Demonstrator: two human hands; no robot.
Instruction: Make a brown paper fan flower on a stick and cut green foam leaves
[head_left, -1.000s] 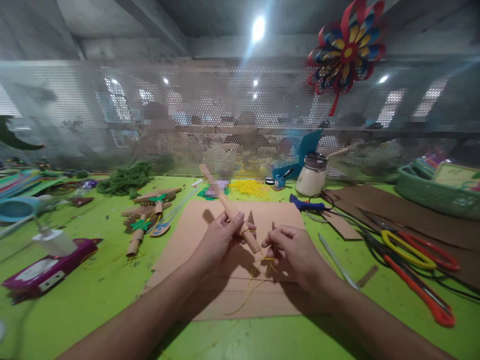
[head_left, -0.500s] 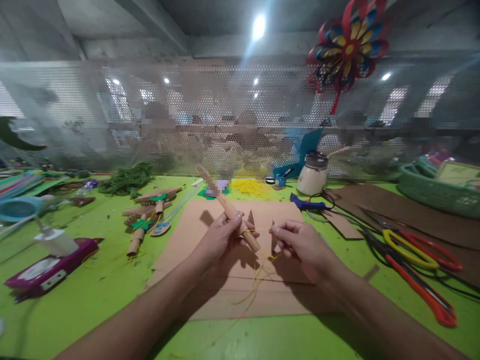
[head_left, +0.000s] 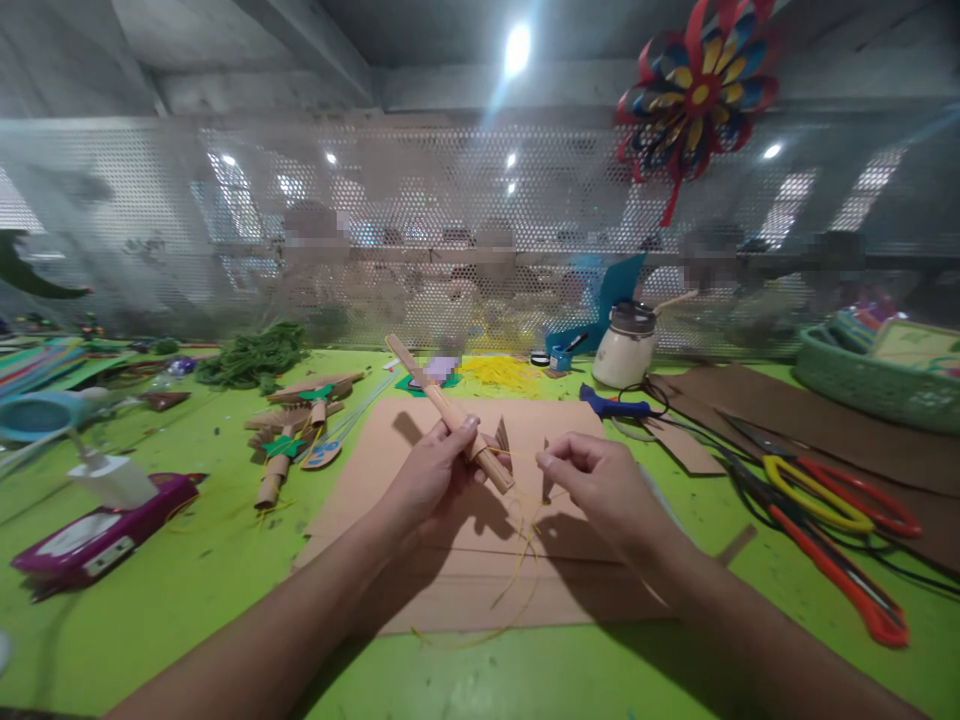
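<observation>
My left hand (head_left: 429,470) is closed around a long brown cardboard roll (head_left: 453,412), which slants from upper left to lower right. Yellow string is wound near the roll's lower end, and a strand runs across to my right hand (head_left: 604,485). Thumb and forefinger of that hand are pinched on the strand. Loose yellow string (head_left: 537,575) dangles in a loop below. Small brown folded pieces (head_left: 547,480) stand between the hands, one close to my right fingertips. Beneath both hands lie flat sheets of brown cardboard (head_left: 405,590).
Left are finished-looking cardboard figures with green stars (head_left: 282,448), a purple power strip (head_left: 112,535) and green string (head_left: 251,355). Right lie a blue glue gun (head_left: 615,405), scissors (head_left: 817,495), a red-handled cutter (head_left: 840,575) and a green basket (head_left: 862,385). A jar (head_left: 625,350) stands behind.
The roll and my left hand have shifted slightly, the far end a little to the left. The loose string now hangs in a wider loop. My right hand keeps its pinch.
</observation>
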